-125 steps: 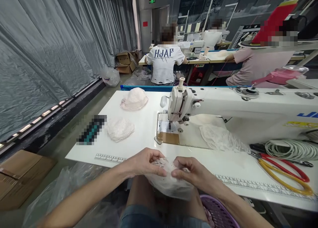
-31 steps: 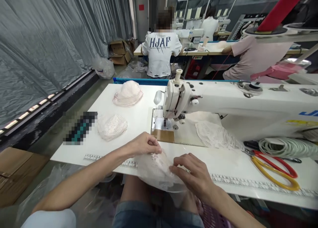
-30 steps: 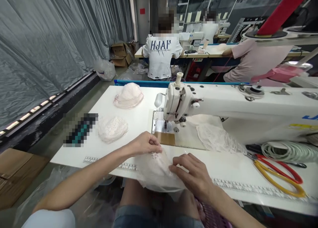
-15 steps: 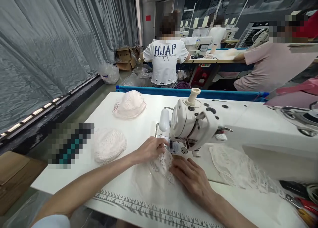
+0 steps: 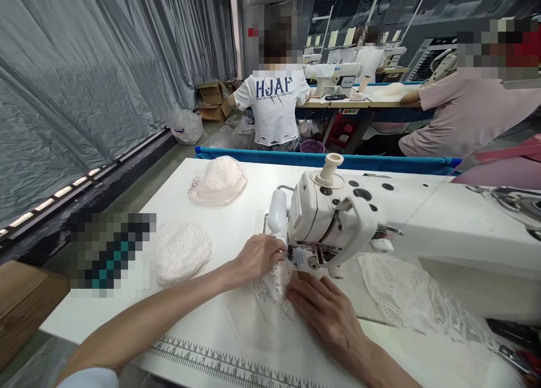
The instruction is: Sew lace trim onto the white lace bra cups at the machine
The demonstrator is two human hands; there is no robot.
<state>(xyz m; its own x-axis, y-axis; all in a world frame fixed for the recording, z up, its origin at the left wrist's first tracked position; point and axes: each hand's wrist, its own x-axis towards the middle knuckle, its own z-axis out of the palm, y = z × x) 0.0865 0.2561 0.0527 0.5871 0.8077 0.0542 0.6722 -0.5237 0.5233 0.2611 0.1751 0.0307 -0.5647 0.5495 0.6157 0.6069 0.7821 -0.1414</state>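
A piece of white lace fabric lies in front of the needle area of a white sewing machine, its sheer part spread toward me. My left hand pinches the lace's upper left edge close to the presser foot. On the other side, my right hand has its fingers bent together on the lace's right edge; the fingertips are partly hidden in the fabric. Right of the needle, under the machine arm, rests another white lace piece.
Two pale lace cups, a pinkish one and a whiter one, lie on the left of the white table. A printed ruler runs along the front edge. Metal scissors lie at far right. Co-workers sit beyond the blue cloth edge.
The view has shifted slightly. Both hands stay at the lace by the needle, with little movement. The co-worker in the white printed shirt has leaned left.
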